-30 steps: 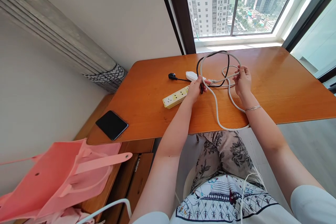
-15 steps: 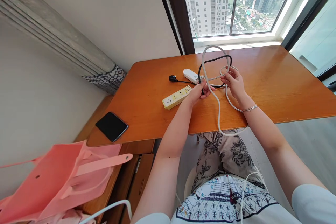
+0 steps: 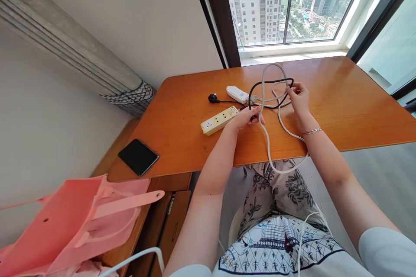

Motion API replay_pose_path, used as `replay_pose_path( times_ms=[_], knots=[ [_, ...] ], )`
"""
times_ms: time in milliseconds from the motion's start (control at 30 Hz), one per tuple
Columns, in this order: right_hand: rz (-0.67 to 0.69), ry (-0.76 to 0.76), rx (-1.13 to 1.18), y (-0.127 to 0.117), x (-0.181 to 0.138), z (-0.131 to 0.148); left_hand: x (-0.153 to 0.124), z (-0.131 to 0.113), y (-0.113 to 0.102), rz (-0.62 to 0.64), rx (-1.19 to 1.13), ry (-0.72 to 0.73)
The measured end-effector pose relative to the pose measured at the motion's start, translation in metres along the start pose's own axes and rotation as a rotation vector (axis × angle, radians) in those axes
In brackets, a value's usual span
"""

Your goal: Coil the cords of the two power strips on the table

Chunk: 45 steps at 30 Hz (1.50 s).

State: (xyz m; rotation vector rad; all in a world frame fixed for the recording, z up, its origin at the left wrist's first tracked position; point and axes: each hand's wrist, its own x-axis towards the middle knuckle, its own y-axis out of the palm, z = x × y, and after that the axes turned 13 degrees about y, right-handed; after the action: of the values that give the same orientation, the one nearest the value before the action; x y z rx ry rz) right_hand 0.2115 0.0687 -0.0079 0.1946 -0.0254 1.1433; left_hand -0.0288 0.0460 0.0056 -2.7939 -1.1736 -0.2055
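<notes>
My left hand [image 3: 248, 117] is closed around the black cable [image 3: 269, 81], just right of the yellow power strip [image 3: 219, 120]. A white cable [image 3: 267, 136] loops up from the table's front edge and passes by my left fingertips. My right hand [image 3: 297, 96] pinches the cables where the black and white loops cross; which of them it grips is partly hidden. Behind the hands, a white power strip [image 3: 237, 94] lies on the table. A black plug [image 3: 213, 98] on a black cord rests to its left. The cables remain tangled together.
A black phone [image 3: 138, 156] lies near the left front edge of the wooden table [image 3: 182, 138]. Below it, a pink bag [image 3: 74, 220] stands beside the drawers. Beyond the table's back edge is a window [image 3: 289, 8]. Part of the white cable hangs over the front edge.
My right hand has moved slightly right, drawing the black loop with it. The top of the white loop has shifted right and sunk a little. My left hand has barely moved.
</notes>
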Motion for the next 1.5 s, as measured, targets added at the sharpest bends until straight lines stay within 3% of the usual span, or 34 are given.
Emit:
replay_pose_path(
  times_ms=[100,200,367,433,800,1033,1133,1267,1367,1500],
  knots=[
    [-0.043,-0.032,-0.054,0.001,0.001,-0.001,0.0,0.0,0.001,0.025,0.042,0.011],
    [0.01,0.025,-0.024,0.006,-0.004,0.002,0.0,0.0,0.002,0.045,0.049,0.024],
    [0.148,0.269,0.279,0.007,-0.012,0.016,0.0,0.0,0.001,-0.017,-0.012,0.007],
    [0.205,0.294,0.375,0.004,-0.013,0.023,0.0,0.0,0.0,-0.037,-0.036,-0.004],
    [0.271,0.178,0.233,-0.002,-0.017,0.038,-0.003,-0.007,0.001,0.018,0.02,0.028],
    [0.138,0.078,0.244,-0.012,-0.009,0.034,-0.001,-0.011,0.009,-0.003,-0.002,-0.02],
    [0.114,0.09,0.286,-0.02,-0.001,0.03,0.002,-0.014,0.008,-0.148,-0.089,-0.016],
    [0.016,0.096,0.332,-0.027,0.01,0.023,0.001,-0.025,-0.007,-0.534,-0.349,0.15],
    [-0.162,0.072,0.359,-0.033,0.017,0.019,-0.003,-0.033,-0.021,-0.811,-0.53,0.282],
    [-0.409,-0.036,0.24,-0.05,0.034,0.013,-0.006,-0.038,-0.03,-1.035,-0.626,0.407]
  ],
)
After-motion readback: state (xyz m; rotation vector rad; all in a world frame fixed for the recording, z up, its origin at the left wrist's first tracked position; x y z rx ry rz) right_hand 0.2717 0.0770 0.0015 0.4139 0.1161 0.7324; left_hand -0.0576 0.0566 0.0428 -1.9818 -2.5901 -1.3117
